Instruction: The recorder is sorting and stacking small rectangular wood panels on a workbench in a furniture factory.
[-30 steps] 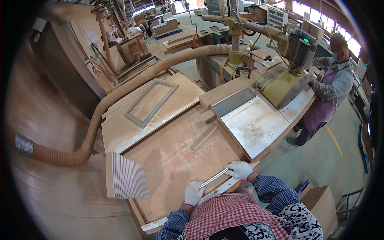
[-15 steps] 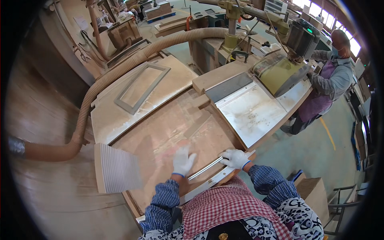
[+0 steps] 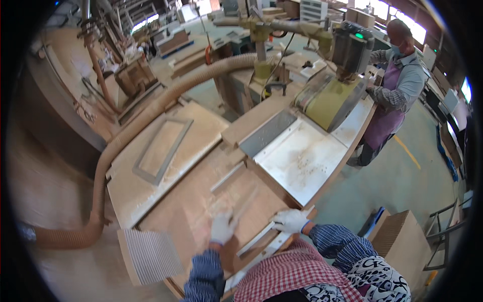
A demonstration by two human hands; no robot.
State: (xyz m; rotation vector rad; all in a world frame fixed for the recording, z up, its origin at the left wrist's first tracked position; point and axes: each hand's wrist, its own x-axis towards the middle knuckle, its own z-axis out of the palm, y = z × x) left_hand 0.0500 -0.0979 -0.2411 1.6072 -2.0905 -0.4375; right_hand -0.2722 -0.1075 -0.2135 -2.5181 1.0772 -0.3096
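My left hand (image 3: 222,228), in a white glove, is over the wooden work surface (image 3: 201,201) with its thumb apart. Its fingers are blurred but look stretched out. Just beyond them is a faint, smeared strip shape (image 3: 245,202) that I cannot make out clearly. On the right, my other gloved hand (image 3: 290,221) bends its fingers over the far end of a thin, pale strip (image 3: 255,239). That strip lies slantwise by the near metal edge (image 3: 271,246). A second pale strip (image 3: 228,177) rests farther up the surface.
A stack of thin strips (image 3: 153,256) stands at the left corner. Beyond are a grey rectangular frame (image 3: 163,151) on a board and a ribbed hose (image 3: 100,186). A motor-driven machine with a yellow-green guard (image 3: 329,103) stands far right, with a co-worker (image 3: 395,90) beside it.
My view has tilted and shifted. A pale strip now shows on the middle of the surface. My left hand stays over the wood, its fingers now smeared; my right remains at the near strip's end.
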